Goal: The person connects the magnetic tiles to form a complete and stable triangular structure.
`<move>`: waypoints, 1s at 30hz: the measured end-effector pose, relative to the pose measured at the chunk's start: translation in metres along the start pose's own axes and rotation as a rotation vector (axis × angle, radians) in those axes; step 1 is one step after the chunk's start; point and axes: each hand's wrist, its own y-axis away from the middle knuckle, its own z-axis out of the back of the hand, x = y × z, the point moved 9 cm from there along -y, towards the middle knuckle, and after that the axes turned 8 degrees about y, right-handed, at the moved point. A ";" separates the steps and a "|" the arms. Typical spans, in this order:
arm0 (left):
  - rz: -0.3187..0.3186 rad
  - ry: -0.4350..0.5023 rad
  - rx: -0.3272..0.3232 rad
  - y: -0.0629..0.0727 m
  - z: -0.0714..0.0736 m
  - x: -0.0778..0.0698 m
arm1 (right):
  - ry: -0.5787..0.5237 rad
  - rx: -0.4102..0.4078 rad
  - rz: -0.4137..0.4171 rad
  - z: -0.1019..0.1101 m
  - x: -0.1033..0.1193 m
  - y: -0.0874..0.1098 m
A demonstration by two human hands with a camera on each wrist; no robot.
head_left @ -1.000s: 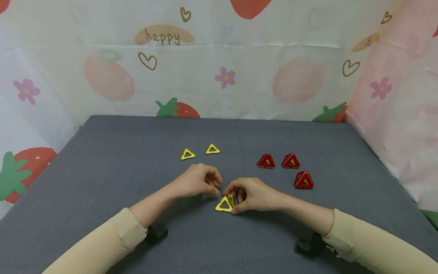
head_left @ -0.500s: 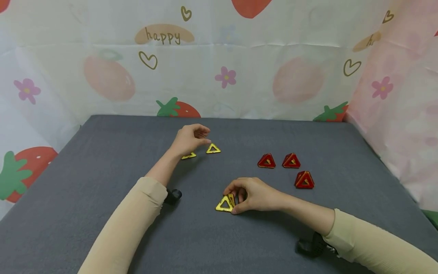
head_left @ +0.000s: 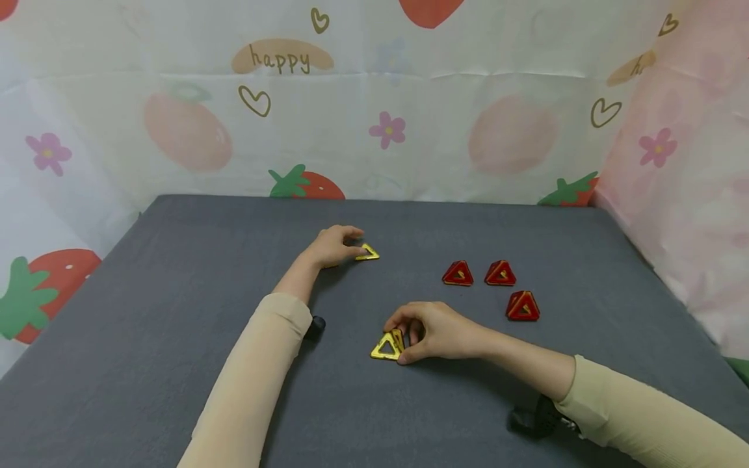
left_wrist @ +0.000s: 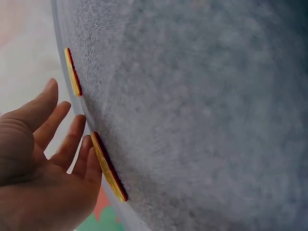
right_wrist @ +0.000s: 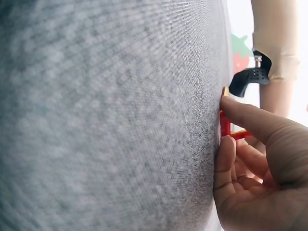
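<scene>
My right hand [head_left: 435, 331] pinches yellow triangular magnetic tiles [head_left: 386, 346] low over the front middle of the table. One tile lies flat there and another stands tilted against it. In the right wrist view, thumb and fingers grip the upright piece, which shows red edges [right_wrist: 225, 124]. Farther back, my left hand [head_left: 335, 247] hovers with its fingers apart, holding nothing. Its fingertips reach the left edge of a flat yellow triangle [head_left: 368, 252]. A second yellow triangle [head_left: 331, 265] is mostly hidden under that hand. Both flat tiles [left_wrist: 73, 72] appear edge-on in the left wrist view.
Several red triangular pyramids sit to the right: one at the back left [head_left: 458, 273], one beside it [head_left: 500, 273] and one nearer [head_left: 523, 306]. A dark grey cloth [head_left: 146, 312] covers the table. A patterned curtain [head_left: 421, 91] rises behind.
My left hand has left the front tiles and moved back to the far yellow triangles, then slid right toward the right-hand one. My right hand keeps its grip in place.
</scene>
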 end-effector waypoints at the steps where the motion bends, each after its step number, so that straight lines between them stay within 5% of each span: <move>1: -0.002 -0.023 -0.001 -0.001 -0.001 0.000 | 0.000 0.000 0.000 0.000 0.000 0.000; 30: 0.040 -0.066 -0.062 0.003 -0.003 0.000 | 0.004 0.003 0.006 0.000 0.000 0.000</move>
